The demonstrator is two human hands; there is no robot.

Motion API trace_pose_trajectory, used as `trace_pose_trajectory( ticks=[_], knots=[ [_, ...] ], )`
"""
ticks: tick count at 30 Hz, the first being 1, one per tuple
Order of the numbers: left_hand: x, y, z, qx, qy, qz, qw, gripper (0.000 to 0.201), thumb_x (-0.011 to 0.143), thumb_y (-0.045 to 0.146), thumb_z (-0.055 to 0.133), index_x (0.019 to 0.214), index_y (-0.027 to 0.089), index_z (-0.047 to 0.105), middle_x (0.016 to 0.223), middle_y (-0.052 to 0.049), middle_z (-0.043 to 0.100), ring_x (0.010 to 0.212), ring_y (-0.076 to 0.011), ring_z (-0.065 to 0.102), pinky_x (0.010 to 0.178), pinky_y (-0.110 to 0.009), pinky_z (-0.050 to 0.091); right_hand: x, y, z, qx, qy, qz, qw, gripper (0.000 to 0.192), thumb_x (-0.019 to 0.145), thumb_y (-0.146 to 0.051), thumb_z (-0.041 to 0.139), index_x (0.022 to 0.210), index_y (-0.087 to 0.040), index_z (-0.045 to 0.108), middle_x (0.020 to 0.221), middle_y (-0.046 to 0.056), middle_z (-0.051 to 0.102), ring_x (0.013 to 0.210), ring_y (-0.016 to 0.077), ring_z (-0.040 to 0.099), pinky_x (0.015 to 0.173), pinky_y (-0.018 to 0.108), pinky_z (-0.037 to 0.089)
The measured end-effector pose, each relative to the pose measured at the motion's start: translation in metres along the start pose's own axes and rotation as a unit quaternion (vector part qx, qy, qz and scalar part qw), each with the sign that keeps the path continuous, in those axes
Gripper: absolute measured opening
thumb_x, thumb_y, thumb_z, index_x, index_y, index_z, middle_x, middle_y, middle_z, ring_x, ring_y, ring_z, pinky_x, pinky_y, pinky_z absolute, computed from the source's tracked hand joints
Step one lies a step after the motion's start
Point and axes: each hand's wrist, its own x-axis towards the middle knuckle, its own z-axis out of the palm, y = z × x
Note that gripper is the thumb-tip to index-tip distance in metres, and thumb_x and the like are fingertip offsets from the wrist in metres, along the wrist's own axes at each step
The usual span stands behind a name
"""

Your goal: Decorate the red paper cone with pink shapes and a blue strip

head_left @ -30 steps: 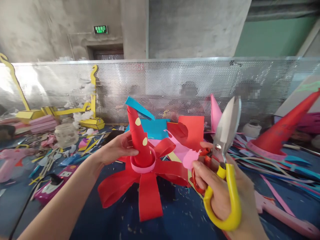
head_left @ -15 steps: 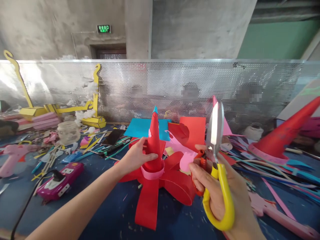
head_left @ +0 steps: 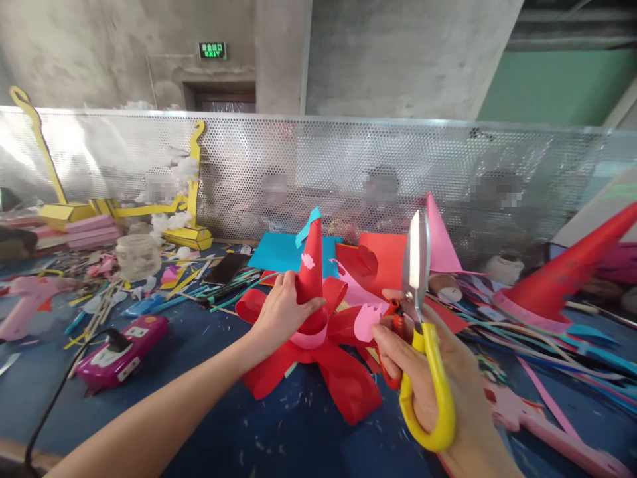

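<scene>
My left hand (head_left: 283, 307) is closed around the lower part of a red foam cone (head_left: 312, 255) that stands upright. The cone has a pink band (head_left: 309, 338) round its base, a pink cloud-shaped patch on its side and a blue strip (head_left: 308, 226) at its tip. Red looped strips (head_left: 348, 382) spread out beneath it. My right hand (head_left: 428, 372) grips yellow-handled scissors (head_left: 417, 265), blades pointing up. A red-orange handled tool (head_left: 391, 372), partly hidden, is also in that hand. At its fingertips is a pink paper piece (head_left: 368, 323) with a scalloped edge; whether it is pinched I cannot tell.
A purple power strip (head_left: 122, 352) and a pink glue gun (head_left: 34, 299) lie at left. Blue (head_left: 271, 252) and red sheets (head_left: 388, 259) lie behind the cone. Another red cone (head_left: 562, 285), loose strips and a second pink glue gun (head_left: 542, 425) are at right. Perforated metal panels (head_left: 338, 153) stand behind.
The red cone and its looped strips have turned, bringing the pink patch round to the front and the blue tip strip to the left. The scissors have shifted slightly left.
</scene>
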Motion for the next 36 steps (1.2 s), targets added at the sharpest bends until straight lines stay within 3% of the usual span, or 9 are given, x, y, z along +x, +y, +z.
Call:
trace_pose_trajectory(
  ticks=[9, 15, 20, 25, 28, 31, 32, 33, 36],
  knots=[
    [-0.002, -0.008, 0.001, -0.016, -0.026, 0.026, 0.999, 0.051, 0.076, 0.061, 0.066, 0.103, 0.021, 0.049, 0.108, -0.012, 0.062, 0.105, -0.0348, 0.06, 0.084, -0.047, 0.047, 0.0, -0.005, 0.003, -0.01, 0.005, 0.009, 1.0, 0.051, 0.066, -0.041, 0.083, 0.11, -0.024, 0.065, 0.063, -0.006, 0.059, 0.04, 0.0061, 0.043, 0.038, 0.02, 0.034],
    [-0.002, -0.012, 0.0, -0.001, -0.036, 0.036, 0.999, 0.056, 0.074, 0.065, 0.065, 0.103, 0.021, 0.048, 0.104, -0.011, 0.063, 0.099, -0.0342, 0.061, 0.077, -0.045, 0.048, -0.001, -0.003, 0.004, -0.008, 0.0, 0.015, 1.0, 0.051, 0.068, -0.039, 0.082, 0.113, -0.025, 0.064, 0.063, -0.005, 0.061, 0.04, 0.0055, 0.043, 0.038, 0.019, 0.033],
    [-0.003, -0.013, -0.002, -0.017, -0.046, 0.044, 0.998, 0.056, 0.072, 0.06, 0.069, 0.107, 0.02, 0.049, 0.11, -0.012, 0.061, 0.101, -0.0324, 0.06, 0.083, -0.045, 0.047, -0.001, -0.004, 0.004, -0.004, -0.01, 0.014, 1.0, 0.046, 0.069, -0.039, 0.082, 0.109, -0.024, 0.064, 0.063, -0.006, 0.06, 0.04, 0.0052, 0.043, 0.039, 0.019, 0.033],
    [-0.003, -0.01, -0.007, -0.041, -0.056, 0.032, 0.997, 0.06, 0.069, 0.053, 0.073, 0.113, 0.02, 0.049, 0.111, -0.012, 0.06, 0.106, -0.0327, 0.058, 0.087, -0.047, 0.047, 0.001, 0.0, 0.003, 0.004, 0.0, 0.012, 1.0, 0.054, 0.067, -0.04, 0.083, 0.115, -0.026, 0.063, 0.061, -0.008, 0.057, 0.039, 0.005, 0.043, 0.038, 0.018, 0.032],
    [-0.006, -0.005, -0.019, -0.029, -0.003, 0.036, 0.999, 0.057, 0.069, 0.044, 0.075, 0.114, 0.018, 0.05, 0.117, -0.013, 0.053, 0.103, -0.0298, 0.057, 0.085, -0.045, 0.048, 0.0, -0.001, 0.003, 0.002, -0.004, 0.014, 1.0, 0.054, 0.067, -0.041, 0.083, 0.114, -0.024, 0.063, 0.061, -0.007, 0.057, 0.04, 0.0052, 0.042, 0.038, 0.018, 0.033],
    [-0.018, 0.007, -0.032, -0.066, 0.113, 0.048, 0.99, 0.032, 0.079, 0.031, 0.066, 0.104, 0.019, 0.052, 0.109, -0.01, 0.054, 0.09, -0.0218, 0.058, 0.077, -0.038, 0.049, -0.003, -0.005, 0.004, -0.006, -0.009, 0.019, 1.0, 0.052, 0.067, -0.041, 0.083, 0.111, -0.022, 0.062, 0.061, -0.006, 0.057, 0.041, 0.0057, 0.042, 0.039, 0.019, 0.033],
    [-0.023, 0.012, -0.036, -0.106, 0.125, 0.062, 0.985, 0.022, 0.082, 0.029, 0.062, 0.099, 0.019, 0.052, 0.101, -0.007, 0.055, 0.086, -0.0191, 0.057, 0.075, -0.035, 0.049, -0.004, -0.006, 0.005, -0.005, -0.013, 0.019, 1.0, 0.051, 0.067, -0.04, 0.082, 0.11, -0.022, 0.062, 0.061, -0.007, 0.057, 0.041, 0.0058, 0.042, 0.04, 0.019, 0.033],
    [-0.03, 0.017, -0.038, -0.161, 0.106, 0.073, 0.979, 0.015, 0.086, 0.029, 0.059, 0.095, 0.02, 0.052, 0.092, -0.004, 0.056, 0.08, -0.0166, 0.056, 0.072, -0.032, 0.048, -0.005, -0.007, 0.006, -0.002, -0.017, 0.016, 1.0, 0.05, 0.068, -0.039, 0.082, 0.11, -0.023, 0.061, 0.061, -0.007, 0.056, 0.042, 0.0057, 0.041, 0.04, 0.019, 0.033],
    [-0.047, 0.033, -0.036, -0.343, -0.06, 0.062, 0.935, 0.017, 0.089, 0.035, 0.06, 0.089, 0.018, 0.055, 0.079, 0.0, 0.057, 0.069, -0.0115, 0.053, 0.063, -0.026, 0.044, -0.007, -0.008, 0.009, 0.005, -0.027, 0.009, 1.0, 0.046, 0.069, -0.036, 0.08, 0.109, -0.024, 0.061, 0.061, -0.008, 0.054, 0.042, 0.0053, 0.04, 0.041, 0.019, 0.032]
  ],
)
